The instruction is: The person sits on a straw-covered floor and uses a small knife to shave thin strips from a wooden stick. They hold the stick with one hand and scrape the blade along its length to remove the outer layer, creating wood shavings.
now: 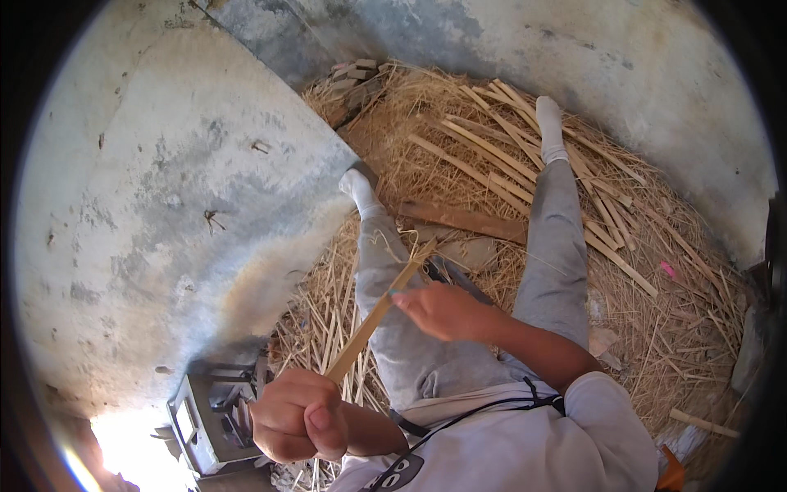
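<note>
My left hand (297,416) is closed in a fist round the lower end of a flat, pale wooden strip (361,334). The strip slants up and to the right in front of my left leg. My right hand (443,311) is at its upper half, fingers closed beside the strip. A small teal bit shows at those fingertips; what it belongs to is hidden. Thin curled shavings (384,244) hang near the strip's far end. Something dark lies just beyond my right hand, too unclear to name.
My legs (551,246) stretch forward over a floor strewn with straw-like shavings (656,328). Several long wooden strips (484,156) lie round my right foot. A brown plank (463,220) lies between my feet. A grey metal frame (215,422) stands at lower left. Stained walls (164,180) rise around.
</note>
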A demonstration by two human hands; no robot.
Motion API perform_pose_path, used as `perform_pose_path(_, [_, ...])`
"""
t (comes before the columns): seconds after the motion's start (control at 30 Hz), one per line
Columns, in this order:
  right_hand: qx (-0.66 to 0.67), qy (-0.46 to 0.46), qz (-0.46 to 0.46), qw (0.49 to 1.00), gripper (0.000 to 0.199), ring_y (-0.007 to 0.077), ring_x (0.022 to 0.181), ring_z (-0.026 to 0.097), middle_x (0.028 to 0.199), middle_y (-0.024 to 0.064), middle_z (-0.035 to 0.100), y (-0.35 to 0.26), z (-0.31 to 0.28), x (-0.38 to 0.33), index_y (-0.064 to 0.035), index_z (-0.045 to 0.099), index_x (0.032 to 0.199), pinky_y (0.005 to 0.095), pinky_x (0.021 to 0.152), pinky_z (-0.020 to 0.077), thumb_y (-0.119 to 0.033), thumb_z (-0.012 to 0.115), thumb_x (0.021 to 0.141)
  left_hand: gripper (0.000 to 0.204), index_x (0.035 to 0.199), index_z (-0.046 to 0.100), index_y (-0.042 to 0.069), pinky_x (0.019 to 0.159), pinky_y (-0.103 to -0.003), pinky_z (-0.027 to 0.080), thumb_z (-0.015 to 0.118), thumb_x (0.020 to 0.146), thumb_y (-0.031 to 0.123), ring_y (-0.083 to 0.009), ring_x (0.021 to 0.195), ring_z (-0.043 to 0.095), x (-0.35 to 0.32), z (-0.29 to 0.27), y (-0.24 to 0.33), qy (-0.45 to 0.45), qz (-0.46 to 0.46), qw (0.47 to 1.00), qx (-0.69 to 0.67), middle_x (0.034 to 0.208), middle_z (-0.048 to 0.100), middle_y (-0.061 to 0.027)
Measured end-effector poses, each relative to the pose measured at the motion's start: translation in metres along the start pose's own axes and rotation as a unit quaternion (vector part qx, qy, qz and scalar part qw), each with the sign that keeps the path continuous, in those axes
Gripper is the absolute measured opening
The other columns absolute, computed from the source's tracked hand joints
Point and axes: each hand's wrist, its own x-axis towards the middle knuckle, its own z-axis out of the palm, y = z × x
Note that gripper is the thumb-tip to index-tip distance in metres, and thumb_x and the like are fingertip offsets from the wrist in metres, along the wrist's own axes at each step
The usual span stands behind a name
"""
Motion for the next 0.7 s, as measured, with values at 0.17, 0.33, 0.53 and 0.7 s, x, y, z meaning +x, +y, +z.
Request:
perform_pose_path(0.17, [0.012, -0.052, -0.055, 0.997, 0.054, 0.0441, 0.068, 0.063, 0.075, 0.0259, 0.065, -0.054, -0.028, -0.035, 0.0016, 0.065, 0.095, 0.0518, 0.070, 0.0500, -0.043, 0.040, 0.111, 0.055, 0.059, 0.016, 0.015, 0.030, -0.023, 0.018, 0.056, 0.088, -0.011, -0.0067, 0.033, 0.024, 0.006, 0.000, -0.002, -0.068, -0.011, 0.993, -0.098, 0.046, 0.026, 0.0054])
perform_pose_path(0.33, [0.120, -0.138, -0.086, 0.979, 0.055, 0.0414, 0.060, 0.054, 0.069, 0.0232, 0.060, -0.033, -0.030, -0.018, 0.0020, 0.063, 0.089, 0.0501, 0.064, 0.0452, -0.041, 0.039, 0.112, 0.059, 0.061, 0.013, 0.016, 0.033, -0.020, 0.014, 0.058, 0.089, -0.010, -0.0052, 0.033, 0.023, 0.008, -0.011, 0.010, -0.132, -0.061, 0.981, -0.129, 0.047, 0.024, 0.0072])
perform_pose_path(0.53, [0.060, -0.175, -0.088, 0.979, 0.062, 0.0384, 0.059, 0.056, 0.063, 0.0195, 0.056, -0.069, -0.051, -0.046, 0.0005, 0.062, 0.082, 0.0506, 0.064, 0.0461, -0.047, 0.037, 0.112, 0.046, 0.058, 0.033, 0.009, 0.038, -0.029, 0.017, 0.060, 0.075, -0.025, -0.0096, 0.038, 0.028, 0.006, -0.010, 0.007, -0.163, -0.073, 0.960, -0.215, 0.053, 0.031, 0.0023])
perform_pose_path(0.7, [-0.066, -0.091, -0.105, 0.988, 0.056, 0.0456, 0.068, 0.065, 0.068, 0.0228, 0.063, -0.089, -0.039, -0.053, -0.0006, 0.066, 0.088, 0.0538, 0.063, 0.0505, -0.047, 0.044, 0.109, 0.050, 0.057, 0.028, 0.010, 0.039, -0.028, 0.015, 0.058, 0.079, -0.024, -0.0089, 0.038, 0.024, -0.005, -0.017, 0.017, -0.111, -0.069, 0.979, -0.158, 0.051, 0.027, 0.0037])
